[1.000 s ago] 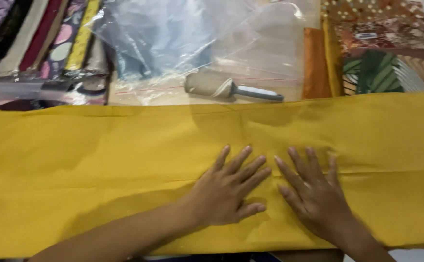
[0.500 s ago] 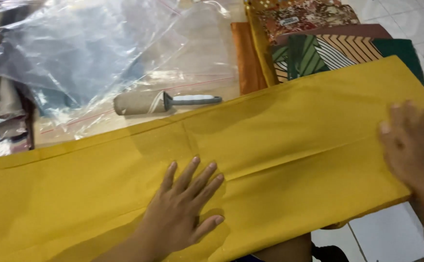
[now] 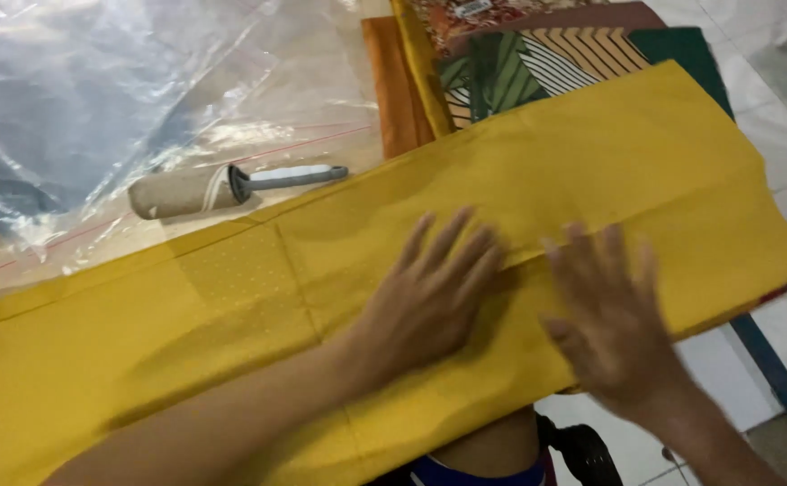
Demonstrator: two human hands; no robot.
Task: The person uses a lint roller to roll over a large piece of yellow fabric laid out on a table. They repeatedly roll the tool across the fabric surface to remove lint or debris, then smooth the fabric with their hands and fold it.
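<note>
Fingers [image 3: 452, 238] of the left hand [image 3: 429, 306] lie splayed flat, grasping nothing, on the folded yellow cloth [image 3: 231, 306] spread across the surface, the right hand [image 3: 614, 315] likewise open beside it; smoothing probably goes best with flat palms stroking outward along the fold.

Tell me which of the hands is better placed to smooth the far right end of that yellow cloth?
Probably the right hand. It hovers, blurred, nearest the right end of the yellow cloth, while the left hand lies flat, fingers spread, near the cloth's middle.
</note>
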